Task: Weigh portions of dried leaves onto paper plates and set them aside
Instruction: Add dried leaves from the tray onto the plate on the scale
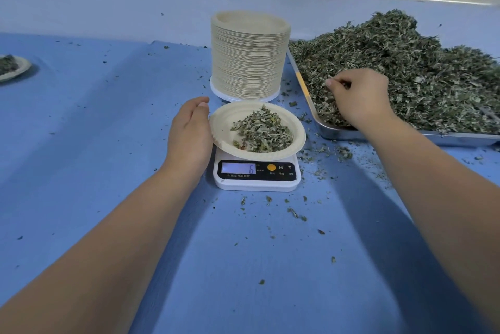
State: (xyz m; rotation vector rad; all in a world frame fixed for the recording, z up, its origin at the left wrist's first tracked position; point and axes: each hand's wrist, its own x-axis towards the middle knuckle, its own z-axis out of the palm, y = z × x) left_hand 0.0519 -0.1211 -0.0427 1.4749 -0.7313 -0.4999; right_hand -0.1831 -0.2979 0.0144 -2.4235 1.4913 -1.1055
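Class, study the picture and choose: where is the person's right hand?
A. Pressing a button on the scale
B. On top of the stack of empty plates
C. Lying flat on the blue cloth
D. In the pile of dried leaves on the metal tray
D: the right hand pinches into the pile of dried leaves on the metal tray, away from the scale.

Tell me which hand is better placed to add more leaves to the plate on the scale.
Right. The right hand pinches dried leaves on the tray beside the scale; the left hand only touches the plate's left rim.
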